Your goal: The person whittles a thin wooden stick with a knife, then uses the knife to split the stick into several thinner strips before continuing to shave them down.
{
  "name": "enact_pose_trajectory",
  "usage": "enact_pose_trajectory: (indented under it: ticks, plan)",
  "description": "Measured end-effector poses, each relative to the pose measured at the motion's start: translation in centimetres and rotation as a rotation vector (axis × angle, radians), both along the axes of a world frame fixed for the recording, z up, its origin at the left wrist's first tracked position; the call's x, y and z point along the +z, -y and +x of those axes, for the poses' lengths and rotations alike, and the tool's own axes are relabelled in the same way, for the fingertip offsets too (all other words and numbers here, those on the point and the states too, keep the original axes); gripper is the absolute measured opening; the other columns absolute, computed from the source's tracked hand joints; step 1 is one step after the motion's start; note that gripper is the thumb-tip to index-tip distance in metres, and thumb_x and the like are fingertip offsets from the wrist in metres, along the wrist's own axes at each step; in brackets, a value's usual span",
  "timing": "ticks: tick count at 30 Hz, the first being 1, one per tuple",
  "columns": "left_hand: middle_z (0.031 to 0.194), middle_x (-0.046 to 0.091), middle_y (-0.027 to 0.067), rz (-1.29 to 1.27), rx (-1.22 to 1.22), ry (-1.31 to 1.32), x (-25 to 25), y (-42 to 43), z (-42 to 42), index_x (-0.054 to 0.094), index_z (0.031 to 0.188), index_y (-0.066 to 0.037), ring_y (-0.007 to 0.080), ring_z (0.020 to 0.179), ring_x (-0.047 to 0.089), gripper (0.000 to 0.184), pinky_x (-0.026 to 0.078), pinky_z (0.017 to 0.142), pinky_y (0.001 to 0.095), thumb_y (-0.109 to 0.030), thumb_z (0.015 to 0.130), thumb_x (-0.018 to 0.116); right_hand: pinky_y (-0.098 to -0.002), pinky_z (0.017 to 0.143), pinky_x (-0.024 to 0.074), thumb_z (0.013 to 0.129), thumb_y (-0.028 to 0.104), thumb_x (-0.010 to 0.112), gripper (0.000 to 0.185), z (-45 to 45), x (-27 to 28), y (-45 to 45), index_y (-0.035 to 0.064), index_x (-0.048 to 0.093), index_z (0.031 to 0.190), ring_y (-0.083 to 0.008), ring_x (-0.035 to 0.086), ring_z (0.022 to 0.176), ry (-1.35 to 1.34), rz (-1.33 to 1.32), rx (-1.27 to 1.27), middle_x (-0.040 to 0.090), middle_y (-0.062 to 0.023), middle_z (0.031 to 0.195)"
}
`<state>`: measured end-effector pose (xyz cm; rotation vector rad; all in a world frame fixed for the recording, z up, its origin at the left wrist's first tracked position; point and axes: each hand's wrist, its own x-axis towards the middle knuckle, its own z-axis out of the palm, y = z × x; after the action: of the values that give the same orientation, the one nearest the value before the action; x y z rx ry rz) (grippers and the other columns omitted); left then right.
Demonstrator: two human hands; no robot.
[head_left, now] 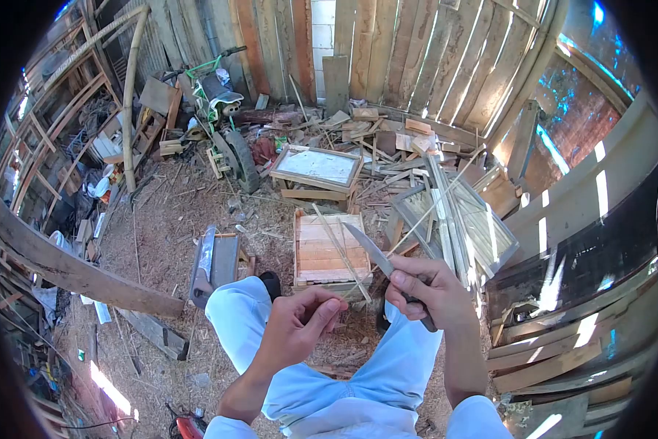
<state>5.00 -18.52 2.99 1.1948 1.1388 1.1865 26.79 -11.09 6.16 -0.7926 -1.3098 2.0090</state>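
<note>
My right hand [433, 294] is closed around the dark handle of a knife [371, 247], its blade pointing up and to the left. My left hand [305, 322] is closed in a pinch in front of my lap. A thin wooden strip [437, 206] runs from near its fingertips, behind the knife, toward the upper right. Beyond my hands, a slatted wooden box [330, 241] stands on the ground between my feet. Another narrow strip [339, 245] leans across that box.
A handsaw [206, 257] lies on a small dark-topped stool [226, 256] at the left. Farther back are a framed panel [316, 165], a green motorbike [223, 110] and scrap wood [387, 139]. Planks and a ribbed panel [483, 219] lean at the right. Shavings cover the ground.
</note>
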Motion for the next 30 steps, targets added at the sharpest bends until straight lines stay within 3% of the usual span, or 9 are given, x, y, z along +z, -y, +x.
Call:
enact_pose_trajectory:
  ticks: [4,10,12,18,21,24,30]
  plan:
    - [0.064,0.054,-0.0011,0.042,-0.003,-0.009,0.0,0.1,0.0,0.062,0.095,0.003,0.0032,0.053,0.045,0.014,0.033,0.046,0.0187,-0.009,0.095,0.055,-0.0183,0.040,0.0249,0.097,0.015,0.050,0.029,-0.1,0.3,0.2,-0.0044,0.056,0.117,-0.0035,0.037,0.047,-0.013,0.010,-0.021,0.051,-0.0042,0.065]
    - [0.063,0.054,-0.0009,0.043,0.020,-0.087,0.0,0.6,-0.5,0.062,0.094,0.003,0.0032,0.053,0.045,0.014,0.033,0.046,0.0190,-0.008,0.095,0.054,-0.0171,0.040,0.0258,0.097,0.013,0.049,0.034,0.6,0.5,-0.6,-0.0002,0.050,0.129,-0.0030,0.036,0.049,0.049,0.022,-0.065,0.050,-0.0009,0.068]
    - [0.063,0.057,0.0007,-0.008,0.003,-0.104,-0.5,1.0,-1.4,0.064,0.093,0.005,0.0041,0.056,0.047,0.013,0.036,0.048,0.0209,-0.006,0.092,0.057,-0.0173,0.039,0.0256,0.097,0.013,0.049,0.035,1.9,0.6,-1.8,0.0017,0.050,0.130,-0.0032,0.035,0.048,-0.082,-0.018,-0.226,0.050,-0.0009,0.066]
    - [0.061,0.056,0.0008,0.003,0.013,-0.106,-1.0,0.9,-1.9,0.064,0.092,0.004,0.0046,0.055,0.047,0.012,0.036,0.048,0.0211,-0.006,0.092,0.057,-0.0179,0.038,0.0256,0.096,0.015,0.050,0.039,1.2,0.8,-0.7,0.0012,0.047,0.133,-0.0029,0.035,0.044,0.054,0.038,-0.170,0.048,0.0002,0.064]
    - [0.061,0.056,0.0006,0.011,0.019,-0.113,-0.7,0.9,-1.6,0.064,0.091,0.004,0.0048,0.055,0.047,0.013,0.036,0.048,0.0210,-0.006,0.092,0.057,-0.0172,0.038,0.0261,0.096,0.016,0.051,0.040,-0.2,0.0,0.6,0.0022,0.047,0.133,-0.0028,0.035,0.044,0.018,-0.066,0.006,0.049,-0.0002,0.064]
    - [0.061,0.056,0.0007,0.008,0.004,-0.147,0.0,1.0,-2.1,0.064,0.091,0.004,0.0047,0.055,0.048,0.012,0.036,0.048,0.0209,-0.006,0.092,0.056,-0.0171,0.040,0.0265,0.096,0.016,0.051,0.034,1.6,0.6,-0.8,-0.0003,0.052,0.126,-0.0036,0.037,0.048,-0.113,-0.079,-0.150,0.050,-0.0009,0.068]
    - [0.061,0.056,0.0010,0.024,-0.013,-0.214,-0.6,0.8,-2.9,0.063,0.091,0.004,0.0049,0.054,0.047,0.012,0.036,0.047,0.0209,-0.006,0.092,0.056,-0.0164,0.039,0.0261,0.096,0.016,0.051,0.037,1.1,0.6,-0.8,-0.0001,0.049,0.129,-0.0026,0.036,0.047,-0.037,-0.026,-0.113,0.048,-0.0003,0.066]
